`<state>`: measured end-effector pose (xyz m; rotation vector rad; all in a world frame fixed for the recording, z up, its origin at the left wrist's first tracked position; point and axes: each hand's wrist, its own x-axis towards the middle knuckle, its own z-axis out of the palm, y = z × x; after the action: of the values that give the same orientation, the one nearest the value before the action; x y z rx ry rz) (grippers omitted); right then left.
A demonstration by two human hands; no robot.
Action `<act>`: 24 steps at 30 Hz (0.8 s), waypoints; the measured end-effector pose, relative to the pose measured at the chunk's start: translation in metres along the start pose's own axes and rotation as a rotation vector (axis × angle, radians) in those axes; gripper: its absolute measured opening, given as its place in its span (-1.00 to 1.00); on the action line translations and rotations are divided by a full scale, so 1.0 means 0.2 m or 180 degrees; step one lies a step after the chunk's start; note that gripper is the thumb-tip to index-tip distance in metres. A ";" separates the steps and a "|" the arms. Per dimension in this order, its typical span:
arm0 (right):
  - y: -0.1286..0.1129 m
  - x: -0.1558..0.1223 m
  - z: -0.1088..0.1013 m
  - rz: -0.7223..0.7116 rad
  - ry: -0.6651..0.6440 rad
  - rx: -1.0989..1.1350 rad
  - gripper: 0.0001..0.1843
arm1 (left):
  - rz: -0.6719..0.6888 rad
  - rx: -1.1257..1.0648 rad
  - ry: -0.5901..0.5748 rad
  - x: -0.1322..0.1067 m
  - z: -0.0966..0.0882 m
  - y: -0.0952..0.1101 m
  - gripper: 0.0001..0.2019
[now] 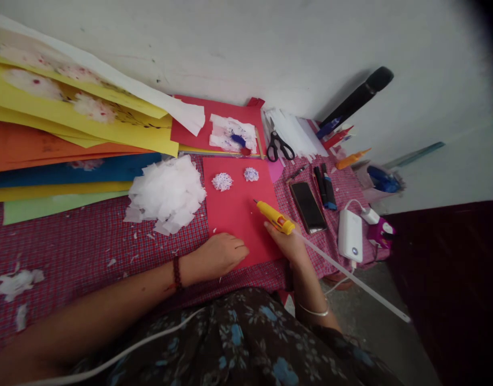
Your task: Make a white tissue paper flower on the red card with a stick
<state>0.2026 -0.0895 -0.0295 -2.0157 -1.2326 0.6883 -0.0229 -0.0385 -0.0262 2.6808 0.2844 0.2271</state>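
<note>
One glue gun (275, 217), gripped in right hand (289, 244)

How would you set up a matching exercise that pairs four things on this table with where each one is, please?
Things:
1. glue gun
2. scissors
3. phone
4. white paper scraps

Places:
a. heaped on the checked cloth, left of the red sheet
b. held in the right hand, nozzle over the red sheet
c. near the wall, beside the white paper strips
d. flat on the cloth right of the red sheet, next to the black markers

Pairs: 1-b, 2-c, 3-d, 4-a
</note>
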 end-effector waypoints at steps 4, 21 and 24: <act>-0.01 0.01 -0.01 0.0066 0.0120 -0.0143 -0.66 | -0.0004 0.0013 -0.0015 0.00 0.00 0.00 -0.82; -0.01 0.02 -0.04 -0.0076 0.0201 -0.0320 -0.69 | 0.0009 0.0023 -0.0026 0.00 0.00 0.00 -0.82; -0.02 0.01 -0.04 -0.0068 0.0121 -0.0288 -0.70 | 0.0004 -0.0002 0.0001 0.00 0.01 0.00 -0.83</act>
<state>0.2080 -0.0893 -0.0215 -2.0765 -1.2818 0.5908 -0.0228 -0.0387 -0.0280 2.6805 0.2827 0.2279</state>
